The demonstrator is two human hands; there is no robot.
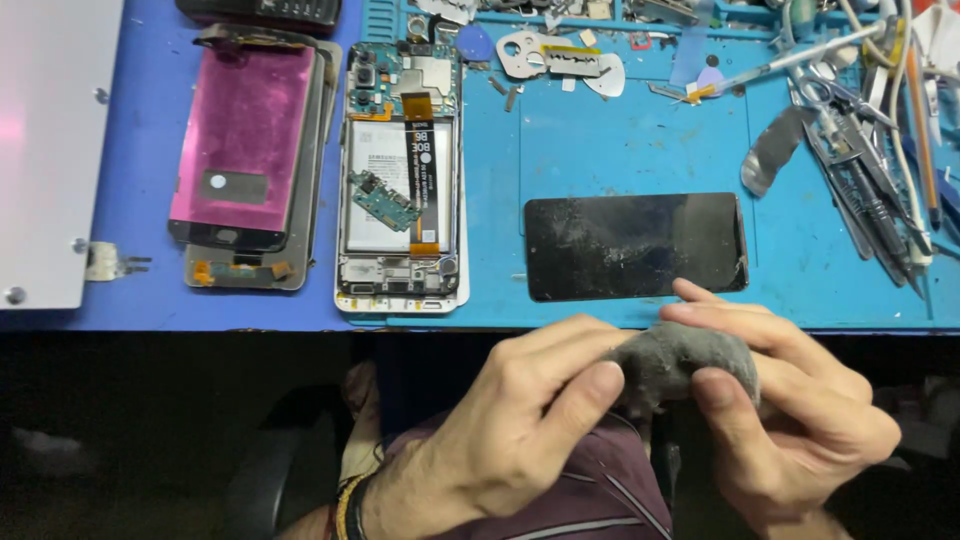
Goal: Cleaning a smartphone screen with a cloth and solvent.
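Both my hands hold a small grey cloth (668, 360) just in front of the table edge. My left hand (510, 420) pinches its left end between thumb and fingers. My right hand (800, 410) grips its right end. Just beyond the cloth, a dark, dusty phone screen panel (632, 245) lies flat on the blue mat (620, 140). To its left sits an opened phone (402, 175) with its battery, flex cables and a loose green board exposed.
A pink-tinted display panel (245, 140) rests on a grey plate at the left. A silver metal slab (50, 150) lies at the far left. Tweezers, scissors and other tools (860, 170) crowd the right side. Small metal parts (560, 60) lie at the back.
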